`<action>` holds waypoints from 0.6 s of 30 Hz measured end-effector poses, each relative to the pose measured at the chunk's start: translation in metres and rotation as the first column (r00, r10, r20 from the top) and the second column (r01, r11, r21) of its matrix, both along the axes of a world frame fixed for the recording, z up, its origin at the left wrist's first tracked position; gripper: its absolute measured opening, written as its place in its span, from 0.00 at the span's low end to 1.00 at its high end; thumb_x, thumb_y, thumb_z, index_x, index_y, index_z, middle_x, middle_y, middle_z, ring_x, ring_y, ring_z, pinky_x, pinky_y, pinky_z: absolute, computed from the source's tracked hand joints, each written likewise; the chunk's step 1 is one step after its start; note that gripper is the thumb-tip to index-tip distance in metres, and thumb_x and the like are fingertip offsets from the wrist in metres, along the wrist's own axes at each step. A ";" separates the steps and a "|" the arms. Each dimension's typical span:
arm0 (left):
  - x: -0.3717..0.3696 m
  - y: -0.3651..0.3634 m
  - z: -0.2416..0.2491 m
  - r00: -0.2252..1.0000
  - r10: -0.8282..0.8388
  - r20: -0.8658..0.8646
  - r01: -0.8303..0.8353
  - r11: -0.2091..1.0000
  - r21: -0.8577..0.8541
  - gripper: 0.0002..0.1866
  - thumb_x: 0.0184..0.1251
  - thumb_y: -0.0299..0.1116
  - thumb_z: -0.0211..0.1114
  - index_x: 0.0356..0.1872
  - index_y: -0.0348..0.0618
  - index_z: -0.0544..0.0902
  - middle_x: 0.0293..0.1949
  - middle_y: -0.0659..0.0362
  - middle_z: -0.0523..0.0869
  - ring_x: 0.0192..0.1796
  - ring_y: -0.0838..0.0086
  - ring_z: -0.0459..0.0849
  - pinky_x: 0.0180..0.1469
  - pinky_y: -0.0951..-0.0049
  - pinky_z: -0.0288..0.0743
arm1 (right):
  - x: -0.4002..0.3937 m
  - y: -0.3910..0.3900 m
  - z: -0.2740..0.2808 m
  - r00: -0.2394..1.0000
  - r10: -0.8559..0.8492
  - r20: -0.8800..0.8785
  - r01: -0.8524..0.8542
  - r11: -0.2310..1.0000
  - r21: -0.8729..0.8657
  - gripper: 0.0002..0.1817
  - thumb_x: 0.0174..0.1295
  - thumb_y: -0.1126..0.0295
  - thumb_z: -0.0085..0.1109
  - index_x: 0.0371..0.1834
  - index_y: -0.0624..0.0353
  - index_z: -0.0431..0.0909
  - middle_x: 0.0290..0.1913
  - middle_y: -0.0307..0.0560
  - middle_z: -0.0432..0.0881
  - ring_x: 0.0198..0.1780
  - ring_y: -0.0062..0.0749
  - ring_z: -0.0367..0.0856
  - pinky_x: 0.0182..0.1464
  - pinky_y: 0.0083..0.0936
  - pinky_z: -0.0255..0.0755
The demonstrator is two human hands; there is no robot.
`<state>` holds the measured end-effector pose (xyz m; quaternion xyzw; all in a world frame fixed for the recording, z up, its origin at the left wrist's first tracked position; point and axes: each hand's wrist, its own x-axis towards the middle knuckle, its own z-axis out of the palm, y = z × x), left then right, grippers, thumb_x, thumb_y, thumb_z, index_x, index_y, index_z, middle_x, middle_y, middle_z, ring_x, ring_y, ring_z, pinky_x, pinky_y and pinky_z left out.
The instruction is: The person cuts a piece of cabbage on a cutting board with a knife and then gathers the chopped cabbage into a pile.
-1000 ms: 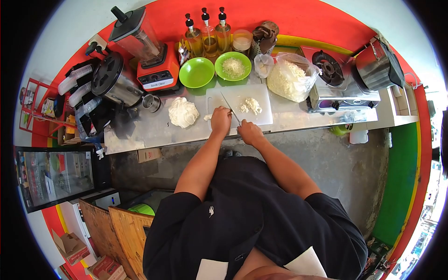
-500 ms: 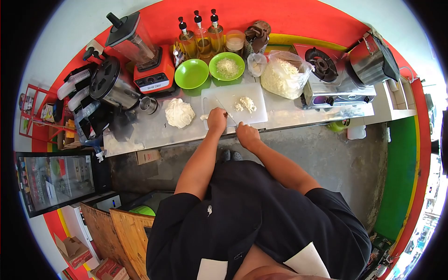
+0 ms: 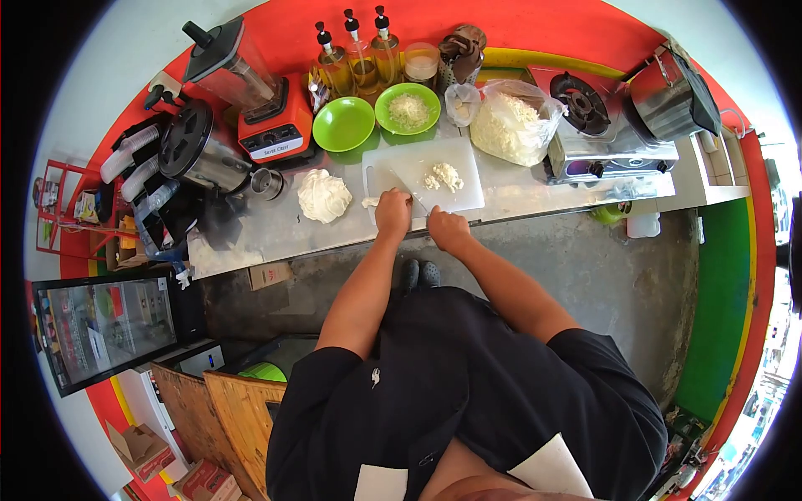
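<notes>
My right hand (image 3: 449,229) is closed around the handle of a knife (image 3: 407,184), whose blade slants up and left over the white cutting board (image 3: 388,159). My left hand (image 3: 393,214) is closed at the board's front left edge, fingers curled over a white, soft-looking strip (image 3: 370,202). One end of that strip sticks out on the left; the rest is hidden. Chopped white pieces (image 3: 444,176) lie in a small heap on the board's right half. To the left, a large white, dough-like lump (image 3: 324,196) rests on the metal counter.
Behind the board stand an empty green bowl (image 3: 343,124) and a green bowl of white shreds (image 3: 408,108). A full plastic bag (image 3: 510,125) sits beside the gas stove (image 3: 580,103). Pump bottles (image 3: 364,65), an orange blender (image 3: 271,125) and a metal cup (image 3: 267,184) line the counter.
The view has shifted slightly, showing more of the shoes. Both hands stay low at the board's front edge, with the knife still slanted across it.
</notes>
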<state>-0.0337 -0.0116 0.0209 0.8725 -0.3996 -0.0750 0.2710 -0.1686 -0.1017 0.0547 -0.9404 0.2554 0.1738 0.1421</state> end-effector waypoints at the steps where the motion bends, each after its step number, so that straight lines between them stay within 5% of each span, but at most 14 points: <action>1: -0.002 0.001 -0.001 1.000 -0.005 -0.001 0.005 1.000 0.004 0.04 0.59 0.29 0.68 0.33 0.44 0.90 0.39 0.52 0.86 0.47 0.53 0.84 0.49 0.56 0.80 | 0.002 -0.002 0.002 1.000 0.000 0.002 0.000 1.000 0.009 0.10 0.72 0.69 0.50 0.48 0.64 0.74 0.40 0.58 0.90 0.44 0.49 0.92 0.46 0.40 0.85; 8: -0.006 0.000 -0.004 0.999 0.050 0.017 -0.050 0.998 -0.029 0.04 0.61 0.31 0.68 0.32 0.45 0.90 0.39 0.53 0.86 0.46 0.52 0.83 0.48 0.55 0.80 | -0.002 0.016 0.004 0.990 -0.139 -0.019 0.141 0.985 0.104 0.11 0.69 0.70 0.56 0.48 0.65 0.72 0.44 0.63 0.89 0.50 0.53 0.90 0.51 0.43 0.83; 18: -0.009 0.003 0.002 0.995 0.097 -0.020 -0.097 0.995 -0.011 0.05 0.62 0.31 0.68 0.35 0.46 0.90 0.39 0.53 0.86 0.46 0.53 0.84 0.48 0.54 0.80 | 0.002 0.009 0.005 0.998 -0.043 -0.034 0.045 0.997 0.067 0.10 0.72 0.68 0.53 0.48 0.65 0.71 0.42 0.62 0.89 0.47 0.54 0.90 0.50 0.45 0.83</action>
